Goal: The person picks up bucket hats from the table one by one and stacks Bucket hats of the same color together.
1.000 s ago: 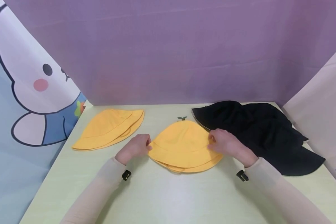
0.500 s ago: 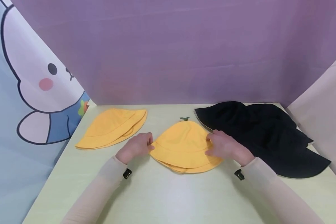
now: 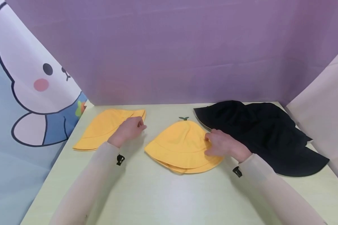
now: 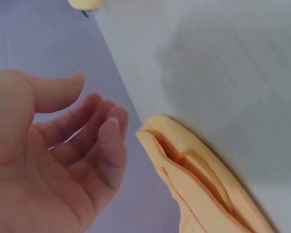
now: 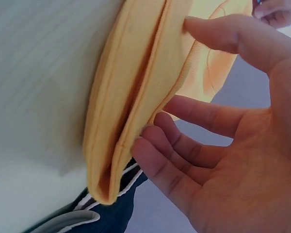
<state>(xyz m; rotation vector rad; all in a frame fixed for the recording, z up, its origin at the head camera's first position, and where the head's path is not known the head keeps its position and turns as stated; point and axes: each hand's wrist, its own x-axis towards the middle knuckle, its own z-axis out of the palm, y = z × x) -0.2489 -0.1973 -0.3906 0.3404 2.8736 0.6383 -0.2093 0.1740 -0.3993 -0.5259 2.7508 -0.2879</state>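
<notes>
A yellow bucket hat [image 3: 180, 147], topped by a green sprout [image 3: 184, 118], lies flattened at the middle of the table. My right hand [image 3: 225, 145] is at its right side, thumb and fingertips touching the cloth. In the right wrist view the thumb and fingers stand apart along the folded brim [image 5: 145, 87]. My left hand [image 3: 129, 129] is raised near another yellow bucket hat [image 3: 98, 131] on the left and partly covers it in the head view. Its loosely bent fingers hold nothing; the left wrist view shows that hat's brim [image 4: 203, 174] apart from the fingertips.
Black bucket hats [image 3: 259, 137], overlapping, lie at the right of the pale table [image 3: 169, 200]. A purple cloth [image 3: 174, 53] rises behind the table. On the left hangs a blue cloth with a cartoon rabbit [image 3: 31, 75], and a pale cloth [image 3: 326, 93] hangs on the right.
My left hand has left the middle hat's left edge and moved left and away from me, toward the left yellow hat. The right hand stays at the middle hat, which lies nearly unchanged.
</notes>
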